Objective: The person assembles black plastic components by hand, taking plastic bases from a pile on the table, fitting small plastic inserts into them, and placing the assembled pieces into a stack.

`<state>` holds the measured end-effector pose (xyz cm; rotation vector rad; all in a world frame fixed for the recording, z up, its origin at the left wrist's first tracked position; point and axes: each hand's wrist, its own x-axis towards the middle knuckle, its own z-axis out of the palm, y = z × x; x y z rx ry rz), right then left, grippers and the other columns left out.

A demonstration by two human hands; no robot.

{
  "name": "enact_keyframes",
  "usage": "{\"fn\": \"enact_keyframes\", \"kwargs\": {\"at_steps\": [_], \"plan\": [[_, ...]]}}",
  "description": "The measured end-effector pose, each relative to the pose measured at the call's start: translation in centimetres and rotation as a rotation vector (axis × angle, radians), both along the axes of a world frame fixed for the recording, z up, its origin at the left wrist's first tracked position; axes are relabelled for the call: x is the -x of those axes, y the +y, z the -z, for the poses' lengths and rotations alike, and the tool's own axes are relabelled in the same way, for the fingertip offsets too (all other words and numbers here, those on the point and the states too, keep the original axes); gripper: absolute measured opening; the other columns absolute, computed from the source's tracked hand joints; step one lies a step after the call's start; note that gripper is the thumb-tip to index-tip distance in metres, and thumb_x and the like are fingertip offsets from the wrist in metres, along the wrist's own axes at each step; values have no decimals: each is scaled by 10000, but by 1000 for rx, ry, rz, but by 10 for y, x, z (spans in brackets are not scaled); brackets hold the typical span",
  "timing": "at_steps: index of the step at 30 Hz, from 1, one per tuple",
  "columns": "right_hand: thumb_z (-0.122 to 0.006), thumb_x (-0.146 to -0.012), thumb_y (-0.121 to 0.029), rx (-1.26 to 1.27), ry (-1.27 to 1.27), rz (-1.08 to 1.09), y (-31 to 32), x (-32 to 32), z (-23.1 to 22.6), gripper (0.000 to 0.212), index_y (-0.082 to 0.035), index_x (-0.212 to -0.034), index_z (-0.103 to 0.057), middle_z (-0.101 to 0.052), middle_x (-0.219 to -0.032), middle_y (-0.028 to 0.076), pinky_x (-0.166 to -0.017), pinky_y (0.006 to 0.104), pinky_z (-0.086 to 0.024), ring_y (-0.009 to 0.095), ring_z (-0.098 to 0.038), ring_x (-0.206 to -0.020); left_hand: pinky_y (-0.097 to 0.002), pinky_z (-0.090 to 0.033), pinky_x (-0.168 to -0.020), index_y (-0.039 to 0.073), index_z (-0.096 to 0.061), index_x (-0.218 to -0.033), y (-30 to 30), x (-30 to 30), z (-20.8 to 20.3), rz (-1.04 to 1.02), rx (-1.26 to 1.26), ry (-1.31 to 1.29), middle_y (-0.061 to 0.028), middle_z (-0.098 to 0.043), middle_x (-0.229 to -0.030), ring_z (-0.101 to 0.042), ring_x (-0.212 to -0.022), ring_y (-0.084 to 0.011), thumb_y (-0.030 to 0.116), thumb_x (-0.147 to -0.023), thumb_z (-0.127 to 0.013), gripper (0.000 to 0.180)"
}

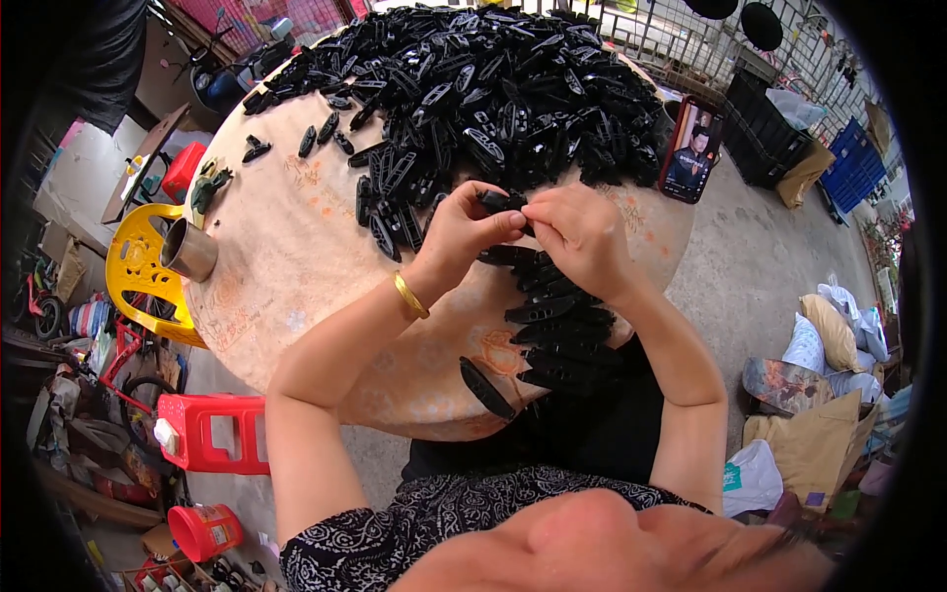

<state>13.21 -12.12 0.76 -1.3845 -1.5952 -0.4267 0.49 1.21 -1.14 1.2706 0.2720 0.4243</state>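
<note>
Parts heap (pixel 493 89) on far side of tabletop (pixel 266 316); parts row (pixel 558 313) nearer. Phone (pixel 691 156) right of heap, cup (pixel 191 251) at left edge.

black part (pixel 499 201) | small, elongated | partly hidden | held off the table between fingers (pixel 505 221)

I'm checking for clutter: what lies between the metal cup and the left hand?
In the head view, bare patterned tablecloth stretches from the metal cup to a few black pieces near the left hand.
</note>
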Motion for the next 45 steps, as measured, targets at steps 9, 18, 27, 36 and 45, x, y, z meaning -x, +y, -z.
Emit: {"fn": "enact_keyframes", "kwargs": {"at_steps": [9, 18, 27, 36, 45], "plan": [[-662, -772, -71, 227, 427, 37, 2, 3, 5, 153, -4, -910, -651, -658, -883, 114, -699, 309, -514, 235, -647, -776, -202, -512, -649, -3, -528, -1025, -6, 1, -15, -136, -291, -20, -70, -647, -869, -620, -744, -87, 54, -802, -682, 277], [-644, -845, -123, 578, 798, -357, 11, -28, 16, 179, 3, -971, -659, -673, -802, 51, -702, 242, -497, 123, -631, -751, -248, -546, -708, -29, -490, -1039, -2, 5, -21, -56, -326, 40, -102, -634, -954, -633, -792, -130, 28, -842, -625, 246], [-635, -739, -127, 640, 113, -176, 23, -34, 28, 172, -39, -885, -655, -593, -841, 115, -729, 359, -463, 300, -568, -808, -247, -441, -630, 48, -622, -921, -24, 28, -21, 214, -950, -1, -20, -626, -866, -545, -782, -122, 218, -762, -735, 259], [-656, -753, -101, 497, 231, -136, 16, -20, 24, 119, -9, -822, -625, -623, -779, 122, -664, 346, -485, 292, -605, -745, -375, -432, -775, 16, -609, -758, 36, 35, -5, -452, -1689, 686, -121, -554, -884, -507, -891, -278, 326, -745, -710, 325], [-664, -727, -7, 61, 199, -206, 14, -5, 6, 108, -19, -832, -643, -656, -809, 98, -665, 325, -497, 259, -624, -748, -197, -447, -611, 22, -573, -1000, -1, 27, -9, -239, -796, 186, -16, -609, -779, -548, -673, -70, 83, -790, -686, 246]]}}
